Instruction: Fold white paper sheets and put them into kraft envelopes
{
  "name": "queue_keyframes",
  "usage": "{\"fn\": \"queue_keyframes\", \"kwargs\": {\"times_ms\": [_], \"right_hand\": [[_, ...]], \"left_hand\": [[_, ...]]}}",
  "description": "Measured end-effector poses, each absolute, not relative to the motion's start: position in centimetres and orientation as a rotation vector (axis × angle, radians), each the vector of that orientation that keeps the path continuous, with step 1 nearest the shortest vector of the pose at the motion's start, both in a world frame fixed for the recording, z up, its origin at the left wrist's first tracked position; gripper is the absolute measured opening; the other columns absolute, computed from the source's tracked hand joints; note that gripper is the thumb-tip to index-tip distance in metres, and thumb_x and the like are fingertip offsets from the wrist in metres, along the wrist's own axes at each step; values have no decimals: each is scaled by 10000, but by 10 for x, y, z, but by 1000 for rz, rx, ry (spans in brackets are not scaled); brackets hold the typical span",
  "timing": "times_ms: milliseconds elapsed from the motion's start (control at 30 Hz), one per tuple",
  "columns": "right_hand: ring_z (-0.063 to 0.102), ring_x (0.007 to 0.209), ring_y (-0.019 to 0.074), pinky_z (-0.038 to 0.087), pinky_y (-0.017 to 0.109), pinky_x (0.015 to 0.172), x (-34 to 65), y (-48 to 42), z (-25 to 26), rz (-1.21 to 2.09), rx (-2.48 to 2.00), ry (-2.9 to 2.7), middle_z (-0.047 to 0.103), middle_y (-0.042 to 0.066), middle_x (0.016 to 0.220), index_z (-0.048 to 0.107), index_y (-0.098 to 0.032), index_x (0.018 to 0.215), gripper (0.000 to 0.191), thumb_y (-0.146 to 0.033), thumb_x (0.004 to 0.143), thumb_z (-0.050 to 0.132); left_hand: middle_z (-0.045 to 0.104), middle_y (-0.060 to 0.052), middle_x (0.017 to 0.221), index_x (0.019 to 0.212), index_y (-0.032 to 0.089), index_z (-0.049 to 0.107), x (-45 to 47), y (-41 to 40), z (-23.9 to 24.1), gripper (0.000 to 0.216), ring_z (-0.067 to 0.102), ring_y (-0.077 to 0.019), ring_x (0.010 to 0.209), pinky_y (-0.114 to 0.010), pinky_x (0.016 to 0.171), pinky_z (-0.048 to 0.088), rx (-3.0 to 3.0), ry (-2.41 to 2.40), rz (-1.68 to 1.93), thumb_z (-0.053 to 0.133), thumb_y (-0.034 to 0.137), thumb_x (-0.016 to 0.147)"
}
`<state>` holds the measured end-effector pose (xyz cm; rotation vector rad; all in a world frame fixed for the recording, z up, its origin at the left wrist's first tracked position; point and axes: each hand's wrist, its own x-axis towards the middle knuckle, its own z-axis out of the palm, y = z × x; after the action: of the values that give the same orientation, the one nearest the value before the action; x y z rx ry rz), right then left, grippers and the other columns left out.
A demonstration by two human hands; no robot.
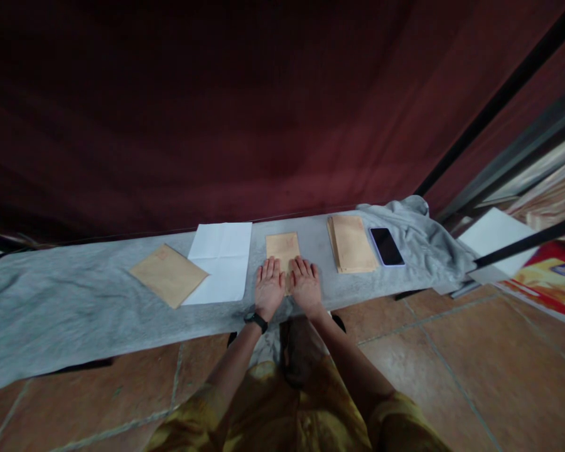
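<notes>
My left hand (269,285) and my right hand (305,284) lie flat, side by side, fingers stretched out, on the near end of a brown envelope (282,245). A dark watch sits on my left wrist. The envelope rests on a grey cloth (75,307) that covers a low bench. Just left of my hands lies a white sheet of paper (221,260) with fold creases. Further left is another brown envelope (168,275), turned at an angle. To the right is a stack of brown envelopes (352,243).
A phone (387,246) lies face up beside the stack, on bunched grey cloth (424,242). A dark red curtain hangs behind the bench. A white sheet (494,233) and a colourful box (553,276) sit at the far right. Tiled floor lies below.
</notes>
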<state>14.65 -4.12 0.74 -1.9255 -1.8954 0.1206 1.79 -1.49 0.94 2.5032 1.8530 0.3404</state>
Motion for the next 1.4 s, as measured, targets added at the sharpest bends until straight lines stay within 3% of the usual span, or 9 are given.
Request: {"fn": "queue_keyframes", "kwargs": {"times_ms": [833,1133,1400], "right_hand": [[391,1392,275,204,484,1158,147,-41,11,83,-1960,-1870,460,142,1529,457,-131,1467,479,-230,1009,360],[393,1397,286,202,490,1158,145,-41,8,50,-2005,-1839,476,172,1510,433,-95,1481,501,-251,1012,352],[395,1401,281,204,496,1162,145,-41,7,42,-2013,-1828,471,189,1509,429,-73,1478,507,-259,1017,330]], "left_hand": [[337,-118,1598,1502,112,400,21,-17,8,541,272,-229,1498,-444,1234,206,2455,1909,367,312,314,1008],[346,-183,1578,1540,58,300,24,-19,2,615,273,-274,1495,-492,1218,227,2356,2048,489,308,374,1013],[352,-202,1574,1522,26,328,25,-17,3,605,267,-293,1495,-494,1221,207,2308,2097,439,249,370,1030]]}}
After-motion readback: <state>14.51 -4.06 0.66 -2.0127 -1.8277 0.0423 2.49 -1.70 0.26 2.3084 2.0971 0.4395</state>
